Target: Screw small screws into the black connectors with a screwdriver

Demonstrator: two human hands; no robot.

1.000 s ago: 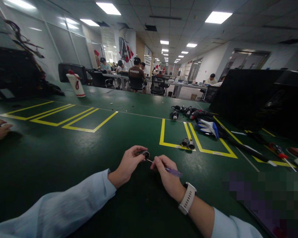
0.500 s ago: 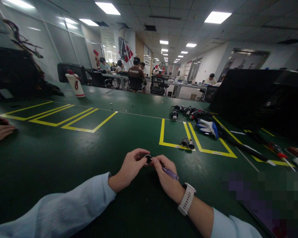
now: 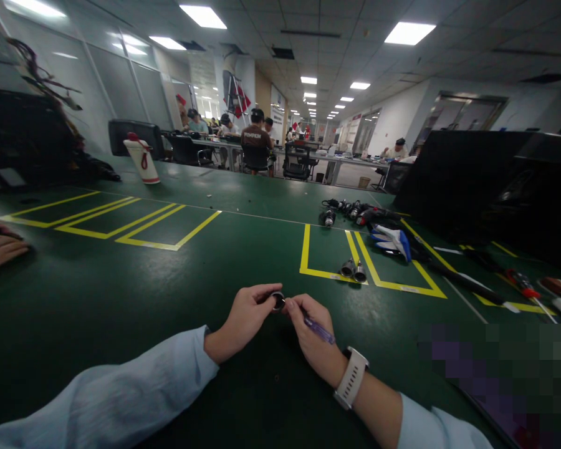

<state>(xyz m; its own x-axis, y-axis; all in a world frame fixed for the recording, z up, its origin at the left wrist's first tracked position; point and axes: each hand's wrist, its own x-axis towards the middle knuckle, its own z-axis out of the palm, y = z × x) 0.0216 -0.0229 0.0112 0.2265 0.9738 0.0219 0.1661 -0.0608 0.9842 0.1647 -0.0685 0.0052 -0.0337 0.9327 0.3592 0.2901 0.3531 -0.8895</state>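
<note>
My left hand (image 3: 247, 317) pinches a small dark metal cup-shaped part (image 3: 277, 302) between thumb and fingers, its round opening turned towards me. Just to its right, my right hand (image 3: 312, 330) grips a screwdriver with a clear purple handle (image 3: 320, 329). The screwdriver's tip points left at the opening of the part; whether it touches the inside is too small to tell. Two similar metal cup-shaped parts (image 3: 353, 270) stand beyond my right hand, on the yellow tape.
Yellow tape outlines (image 3: 144, 245) mark the green table (image 3: 191, 293). At the right lie corded parts (image 3: 328, 217), a blue-and-white glove (image 3: 391, 242) and a red-and-black screwdriver (image 3: 523, 284). A white cup (image 3: 143, 161) stands far left. Another person's hand (image 3: 2, 249) rests at the left edge.
The cup-shaped part has turned slightly, so its opening shows more. The purple screwdriver handle has shifted a little left and down. The other person's hand has barely moved.
</note>
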